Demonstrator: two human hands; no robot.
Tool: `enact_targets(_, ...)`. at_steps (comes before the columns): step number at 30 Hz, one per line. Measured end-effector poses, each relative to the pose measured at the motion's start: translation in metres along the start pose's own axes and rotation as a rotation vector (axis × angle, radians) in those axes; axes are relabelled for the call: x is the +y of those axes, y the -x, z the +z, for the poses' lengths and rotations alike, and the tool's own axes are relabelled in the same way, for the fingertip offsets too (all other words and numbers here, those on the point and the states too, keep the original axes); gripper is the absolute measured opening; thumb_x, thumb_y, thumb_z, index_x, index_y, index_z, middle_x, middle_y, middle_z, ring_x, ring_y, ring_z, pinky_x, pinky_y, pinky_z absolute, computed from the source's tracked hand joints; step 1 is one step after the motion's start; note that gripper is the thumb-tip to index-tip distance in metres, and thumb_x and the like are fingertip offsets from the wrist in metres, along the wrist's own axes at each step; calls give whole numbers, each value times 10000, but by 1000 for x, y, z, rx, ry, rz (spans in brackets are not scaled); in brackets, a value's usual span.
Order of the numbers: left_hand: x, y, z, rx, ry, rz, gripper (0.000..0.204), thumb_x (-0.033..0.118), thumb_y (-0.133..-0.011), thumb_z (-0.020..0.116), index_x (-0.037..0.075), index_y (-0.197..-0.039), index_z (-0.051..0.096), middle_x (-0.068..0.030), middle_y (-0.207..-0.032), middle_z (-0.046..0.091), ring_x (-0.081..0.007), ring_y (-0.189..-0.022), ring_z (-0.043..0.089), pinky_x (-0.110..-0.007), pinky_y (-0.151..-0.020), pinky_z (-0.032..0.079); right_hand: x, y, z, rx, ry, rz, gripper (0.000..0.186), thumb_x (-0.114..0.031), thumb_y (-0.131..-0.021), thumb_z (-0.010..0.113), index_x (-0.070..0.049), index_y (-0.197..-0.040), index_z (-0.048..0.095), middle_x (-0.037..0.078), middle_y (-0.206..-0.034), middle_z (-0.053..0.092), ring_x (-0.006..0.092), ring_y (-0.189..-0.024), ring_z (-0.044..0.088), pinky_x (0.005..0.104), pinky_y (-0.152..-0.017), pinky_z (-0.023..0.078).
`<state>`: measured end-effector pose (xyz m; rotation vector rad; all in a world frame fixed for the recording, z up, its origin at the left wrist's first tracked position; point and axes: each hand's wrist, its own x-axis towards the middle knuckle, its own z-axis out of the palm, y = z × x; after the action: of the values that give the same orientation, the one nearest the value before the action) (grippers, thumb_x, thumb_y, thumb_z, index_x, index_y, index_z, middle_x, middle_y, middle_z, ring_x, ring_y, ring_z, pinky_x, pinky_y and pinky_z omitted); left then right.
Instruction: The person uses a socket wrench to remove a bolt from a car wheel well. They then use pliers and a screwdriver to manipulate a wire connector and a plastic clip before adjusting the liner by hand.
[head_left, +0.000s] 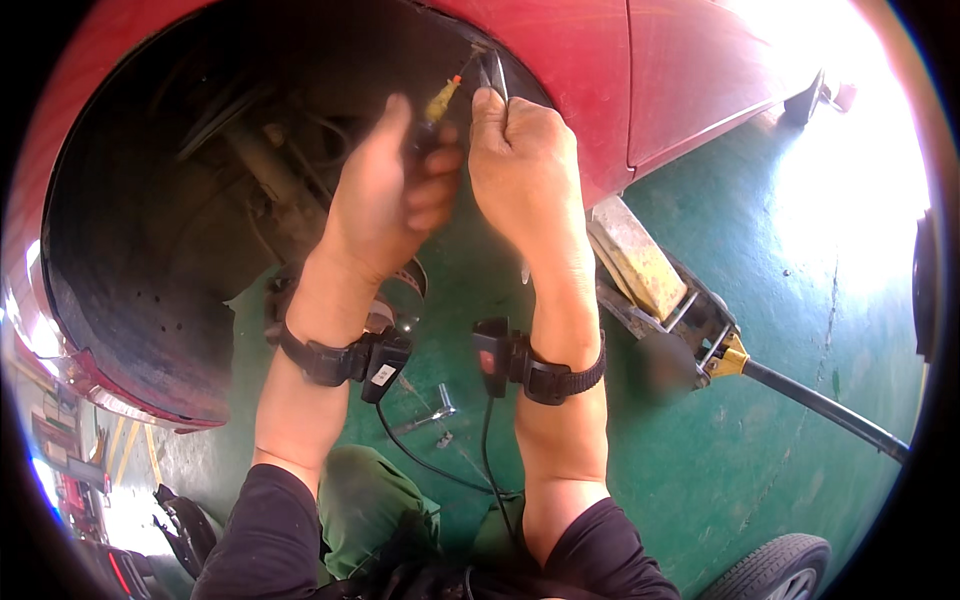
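Observation:
Inside the red car's open wheel arch (560, 60), my two raised hands work close together near its upper right edge. My left hand (385, 195) is blurred, its thumb up and its fingers curled around the dark end of a yellow-and-black handled tool (441, 102) with an orange tip. That tool looks like a screwdriver, but the blur hides its exact kind. Beside it, my right hand (525, 160) is closed on a shiny metal tool (499, 75), perhaps pliers, pointing up at the arch lip. A small pale tip shows below this hand.
A floor jack (650, 260) stands under the car at right, its long handle (825, 405) reaching outward. A ratchet wrench (440, 408) lies on the green floor (740, 460) below my forearms. A wheel (775, 570) rests at lower right. Suspension parts (265, 165) fill the arch.

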<state>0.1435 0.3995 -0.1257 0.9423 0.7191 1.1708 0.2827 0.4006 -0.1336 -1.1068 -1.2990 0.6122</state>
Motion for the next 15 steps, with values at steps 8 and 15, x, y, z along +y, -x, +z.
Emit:
enact_targets(8, -15, -5, 1, 166, -314, 353, 348, 444, -1036, 567, 102, -975, 567, 15, -788, 513, -79, -550, 389, -219, -472, 267, -2, 1, -5, -32, 116, -43, 442, -253, -1052, 489, 69, -803, 659, 303, -756, 665, 458, -759, 689, 497, -702, 552)
enact_targets(15, 0, 4, -2, 47, -119, 95, 476, 538, -1056, 477, 79, -975, 577, -3, -776, 534, -74, -540, 396, -210, -461, 267, -7, 2, -6, -29, 107, -21, 445, -264, -1052, 492, 71, -813, 661, 300, -743, 658, 473, -745, 673, 506, -698, 545)
